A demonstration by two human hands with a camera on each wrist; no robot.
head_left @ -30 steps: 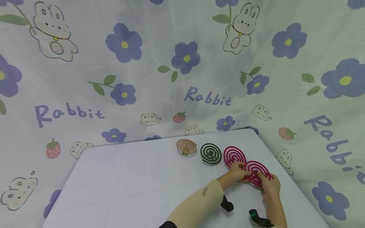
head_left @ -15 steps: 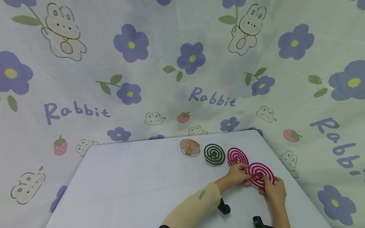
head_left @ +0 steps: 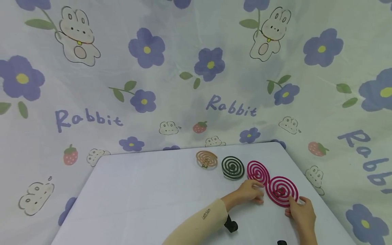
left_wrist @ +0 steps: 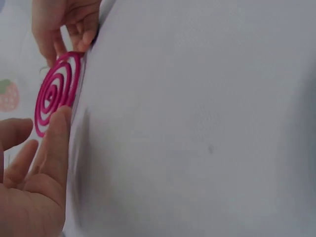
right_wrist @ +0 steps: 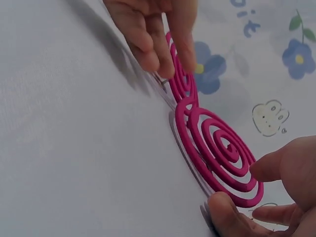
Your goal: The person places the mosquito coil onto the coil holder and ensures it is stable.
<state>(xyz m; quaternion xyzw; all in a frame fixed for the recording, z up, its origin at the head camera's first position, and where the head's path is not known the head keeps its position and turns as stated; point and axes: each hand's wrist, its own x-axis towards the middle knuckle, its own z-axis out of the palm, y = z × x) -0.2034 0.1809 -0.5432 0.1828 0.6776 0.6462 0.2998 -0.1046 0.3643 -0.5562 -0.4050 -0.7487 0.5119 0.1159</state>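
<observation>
A pink mosquito coil (head_left: 281, 191) lies toward the right of the white table, its rim meeting a second pink coil (head_left: 258, 173) to its upper left. My right hand (head_left: 301, 212) holds the nearer coil's right edge; in the right wrist view, the thumb (right_wrist: 276, 165) is at the rim and a fingertip (right_wrist: 224, 202) lies by the lower edge. Beside the pink coils my left hand (head_left: 249, 191) has its fingers spread with nothing gripped. In the left wrist view its fingers (left_wrist: 57, 148) extend toward the coil (left_wrist: 59, 94).
A dark green coil (head_left: 233, 167) lies left of the pink ones, then a tan coil (head_left: 207, 159) with a small metal-looking piece at its front. The table (head_left: 137, 197) stands against a printed cloth backdrop (head_left: 171, 78). Black wrist-worn parts (head_left: 230, 224) show below the left hand.
My left hand has let go of the nearer pink coil and drawn back to the left. The right hand has slid to the coil's right edge, and the coil now lies lower.
</observation>
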